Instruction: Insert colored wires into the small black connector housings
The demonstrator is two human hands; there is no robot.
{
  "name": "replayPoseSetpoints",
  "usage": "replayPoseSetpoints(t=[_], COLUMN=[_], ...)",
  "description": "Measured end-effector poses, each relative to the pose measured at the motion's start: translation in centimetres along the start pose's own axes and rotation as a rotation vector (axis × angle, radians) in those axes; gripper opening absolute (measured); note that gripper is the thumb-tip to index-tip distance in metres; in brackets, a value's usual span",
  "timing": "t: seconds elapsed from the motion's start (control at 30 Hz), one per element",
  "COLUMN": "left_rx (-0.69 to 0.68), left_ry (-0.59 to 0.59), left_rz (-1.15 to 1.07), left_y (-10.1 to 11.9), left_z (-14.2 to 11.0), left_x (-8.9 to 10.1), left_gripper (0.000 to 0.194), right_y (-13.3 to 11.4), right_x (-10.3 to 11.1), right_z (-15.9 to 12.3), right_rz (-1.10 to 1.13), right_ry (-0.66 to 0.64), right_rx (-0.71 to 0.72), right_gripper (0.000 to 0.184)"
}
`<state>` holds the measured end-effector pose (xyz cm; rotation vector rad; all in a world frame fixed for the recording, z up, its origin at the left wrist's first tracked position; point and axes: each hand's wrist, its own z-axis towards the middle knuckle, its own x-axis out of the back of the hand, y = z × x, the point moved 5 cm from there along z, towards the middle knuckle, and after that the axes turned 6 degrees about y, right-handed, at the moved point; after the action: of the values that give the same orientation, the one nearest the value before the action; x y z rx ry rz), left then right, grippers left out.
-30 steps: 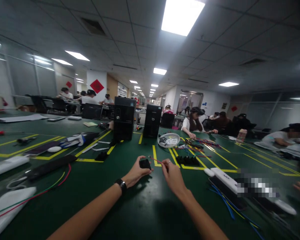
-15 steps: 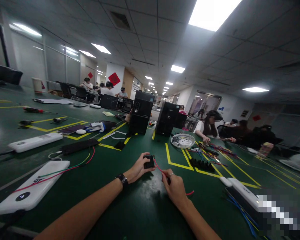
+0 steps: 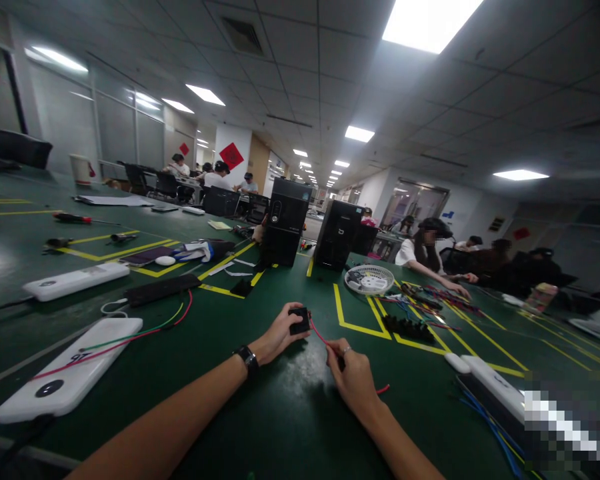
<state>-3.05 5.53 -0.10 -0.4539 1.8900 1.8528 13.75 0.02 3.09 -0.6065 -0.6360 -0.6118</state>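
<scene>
Since the frame a second ago: whole view has swung, so the scene sits farther right. Near end of the thin, red, insulated wire point(image 3: 321, 335), then just off the block's upper right corner, now reaches its right edge.

Black, box-shaped block point(image 3: 299, 321), probably plastic, is at frame centre, raised above the green tabletop point(image 3: 275, 420). Left hand point(image 3: 276, 337) has thumb and fingers closed on its left part; likely held that way to steady it and leave the right edge free for the wire. Whether the wire's end sits inside or only touches is too small to tell.

Right hand point(image 3: 351, 375), lower centre: grip pinches the wire between thumb and forefinger, a short way from the block, presumably so the limp strand can be aimed. Its loose end pokes out past the wrist.

Right of centre: round white plastic basket point(image 3: 369, 291), heap of multicoloured wires point(image 3: 445, 303), row of black knobbly parts point(image 3: 409, 329), all beyond the right hand. Co-worker's hand point(image 3: 459, 290) reaches over the heap.

Strips of yellow tape point(image 3: 365, 331) mark the surface, perhaps to divide it into bays. Far left: white, rounded slab point(image 3: 75, 387), one green and one red lead lying across it.
</scene>
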Motion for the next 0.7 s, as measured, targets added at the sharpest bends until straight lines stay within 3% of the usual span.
replayPoseSetpoints(t=[0.57,0.7], left_rx=[-0.057,-0.047], left_ry=[0.035,-0.003], left_rz=[0.038,-0.029], left_y=[0.13,-0.06], left_z=[-0.68,-0.78], left_x=[-0.79,-0.98], left_gripper=[0.034,0.032], right_y=[-0.08,-0.08], right_x=[-0.11,-0.13], right_z=[-0.10,-0.08], right_rz=[0.029,0.028], right_ry=[0.014,0.014], right_rx=[-0.002,-0.009], right_gripper=[0.021,0.021])
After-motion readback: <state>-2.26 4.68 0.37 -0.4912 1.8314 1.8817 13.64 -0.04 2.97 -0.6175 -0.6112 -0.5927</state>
